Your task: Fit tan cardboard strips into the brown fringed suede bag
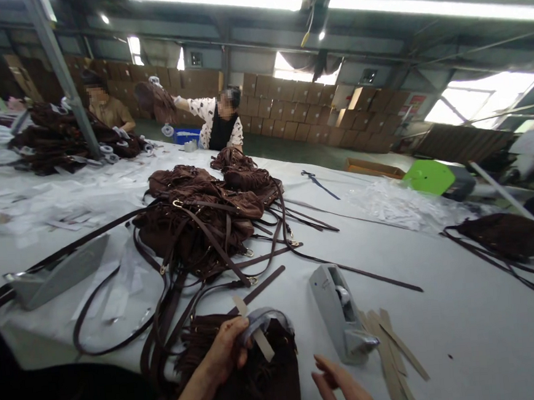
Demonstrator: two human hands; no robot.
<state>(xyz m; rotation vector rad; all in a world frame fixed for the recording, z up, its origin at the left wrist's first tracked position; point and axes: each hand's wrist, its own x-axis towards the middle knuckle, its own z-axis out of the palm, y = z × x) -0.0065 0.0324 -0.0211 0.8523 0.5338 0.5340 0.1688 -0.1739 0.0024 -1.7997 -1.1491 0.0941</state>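
Note:
My left hand (227,350) is closed on a grey strap end and a strip of tan tape (259,339), held over a brown fringed bag (258,379) at the table's near edge. My right hand (343,386) hovers beside it with fingers apart, holding nothing, just left of a grey tape dispenser (342,315). Several tan tape strips (396,353) lie to the dispenser's right. A pile of brown bags with long straps (204,220) fills the middle of the white table (466,326).
A second grey dispenser (55,277) lies at the left. One brown bag (505,235) sits at the right near white paper scraps (399,202). Two people (219,120) work at the far end beside another bag heap (58,136). Cardboard boxes line the back wall.

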